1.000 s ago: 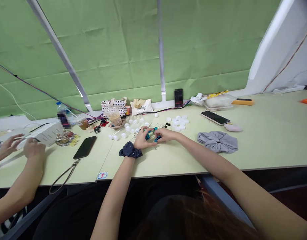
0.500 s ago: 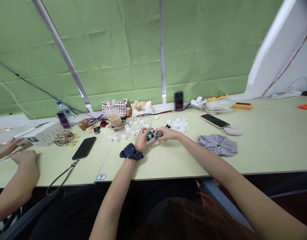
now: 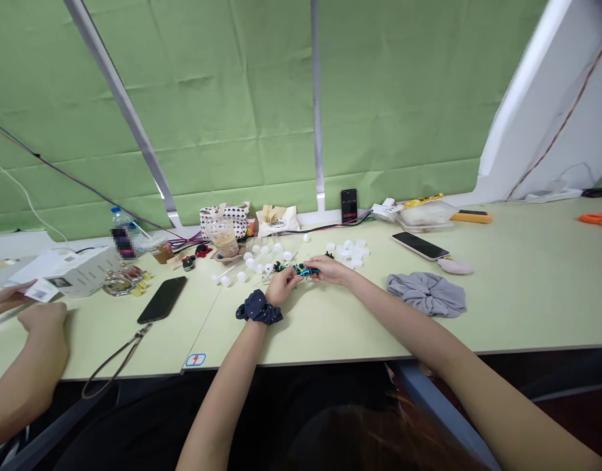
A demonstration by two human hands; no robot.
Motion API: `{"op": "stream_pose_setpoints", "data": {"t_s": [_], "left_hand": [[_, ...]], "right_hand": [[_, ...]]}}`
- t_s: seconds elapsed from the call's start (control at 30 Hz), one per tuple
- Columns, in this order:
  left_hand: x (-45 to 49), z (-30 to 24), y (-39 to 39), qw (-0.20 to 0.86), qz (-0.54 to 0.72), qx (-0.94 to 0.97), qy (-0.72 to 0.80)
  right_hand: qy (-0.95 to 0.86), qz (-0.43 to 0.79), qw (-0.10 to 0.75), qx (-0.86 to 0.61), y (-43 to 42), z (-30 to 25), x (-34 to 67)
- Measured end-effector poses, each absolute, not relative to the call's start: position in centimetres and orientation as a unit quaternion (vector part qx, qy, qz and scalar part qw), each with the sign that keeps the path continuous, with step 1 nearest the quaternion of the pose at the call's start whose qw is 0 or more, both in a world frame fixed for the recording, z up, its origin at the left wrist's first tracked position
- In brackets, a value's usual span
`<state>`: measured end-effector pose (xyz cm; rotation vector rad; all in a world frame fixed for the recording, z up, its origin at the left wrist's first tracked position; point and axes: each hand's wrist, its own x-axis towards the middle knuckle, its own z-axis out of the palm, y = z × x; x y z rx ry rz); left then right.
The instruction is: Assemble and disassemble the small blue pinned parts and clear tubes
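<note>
In the head view, the right hand [image 3: 333, 269] is pinching a blue part [image 3: 308, 271] between narrowed thumb and fingertips, just above the table [image 3: 354, 340]. The left hand [image 3: 282, 286] is curling in from the other side, its fingertips meeting the blue part's near end (whether they are gripping it, I cannot tell). Green and dark bits are showing around those fingers, too small to make out. A navy scrunchie [image 3: 259, 307] is circling the left wrist.

Beyond the left hand, clear tubes [image 3: 265, 251] are lying among white caps [image 3: 242, 277], with a cup [image 3: 225, 243] standing behind them. More white caps are lying loosely grouped past the right hand, and small black pieces [image 3: 329, 255] are sitting between that group and the hand.

To the right, a grey scrunchie [image 3: 427, 294] is lying near the right forearm, and behind it a pale phone [image 3: 420, 246] is resting flat by a pink item [image 3: 455, 265]. At the back, an upright phone [image 3: 348, 206] is showing lit digits.

On the far left, a co-worker's fist [image 3: 43, 316] is resting near a white box [image 3: 82, 271] (well apart from the person's own hands), while a black phone [image 3: 162, 300] is lying between the two people.
</note>
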<state>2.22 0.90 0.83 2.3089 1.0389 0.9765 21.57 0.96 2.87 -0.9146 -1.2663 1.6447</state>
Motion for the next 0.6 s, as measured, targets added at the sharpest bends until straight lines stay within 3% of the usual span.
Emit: {"op": "stream_pose_setpoints", "data": {"t_s": [0.2, 0.6], "left_hand": [[1.66, 0.75, 1.08, 0.203, 0.379, 0.803, 0.412], [1.77, 0.29, 1.43, 0.342, 0.382, 0.78, 0.359]], "right_hand": [[-0.477, 0.675, 0.455, -0.331, 0.72, 3.4, 22.18], [-0.591, 0.604, 0.437, -0.308, 1.08, 2.89, 22.54]]}}
